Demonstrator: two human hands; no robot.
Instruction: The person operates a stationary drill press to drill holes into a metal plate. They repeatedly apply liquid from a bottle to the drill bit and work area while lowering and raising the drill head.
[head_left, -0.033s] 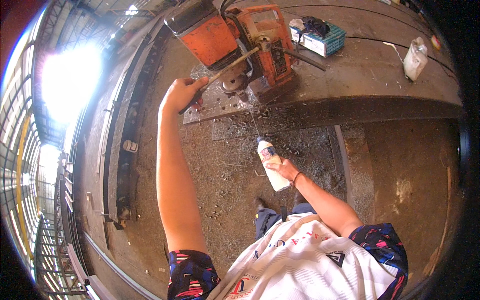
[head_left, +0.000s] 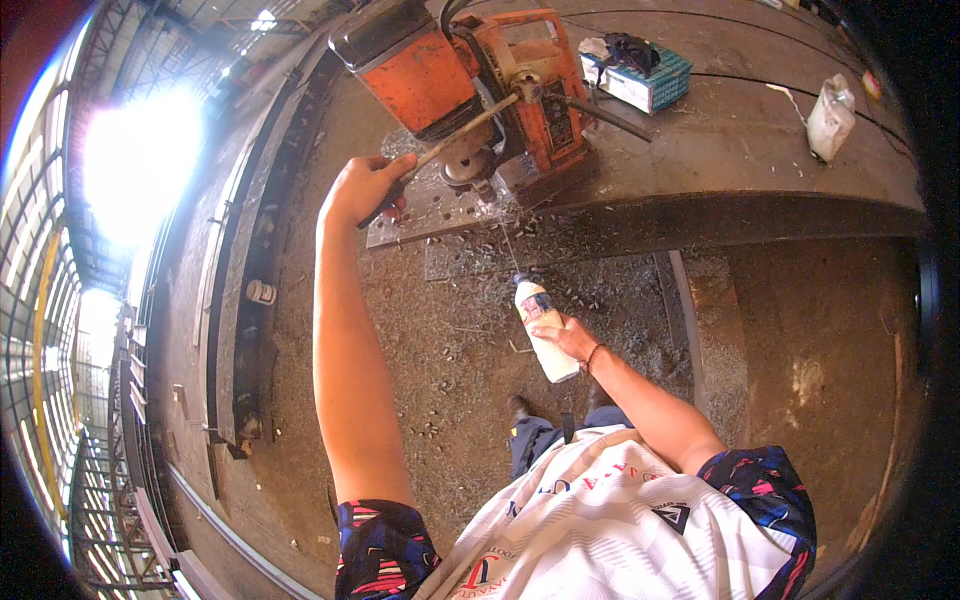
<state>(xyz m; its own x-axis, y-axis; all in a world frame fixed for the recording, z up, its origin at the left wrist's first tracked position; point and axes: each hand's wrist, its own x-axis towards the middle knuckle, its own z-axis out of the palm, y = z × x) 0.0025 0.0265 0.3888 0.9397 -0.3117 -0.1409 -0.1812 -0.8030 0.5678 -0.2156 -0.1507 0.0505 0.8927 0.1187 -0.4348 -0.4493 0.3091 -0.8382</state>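
Note:
My left hand [head_left: 370, 190] is wrapped round the end of a long metal feed lever [head_left: 462, 132] on an orange magnetic drill [head_left: 412, 92]. The drill stands on a steel beam [head_left: 740, 165] with a row of holes near its edge. Its chuck and cutter [head_left: 470, 175] point down at the beam among metal chips. My right hand [head_left: 566, 338] grips a plastic squeeze bottle [head_left: 540, 320] of pale liquid, tilted with its dark nozzle toward the cutter. A thin stream or tube runs from the nozzle up to the drilling spot; I cannot tell which.
Beyond the drill, a teal box [head_left: 660, 82] carries a dark cloth or glove [head_left: 632, 52]. A whitish jug [head_left: 831, 120] stands farther right, near black cables. Metal chips litter the ground [head_left: 450, 370] by my feet. Another long beam [head_left: 240, 330] lies left, with a small white tub [head_left: 261, 292] by it.

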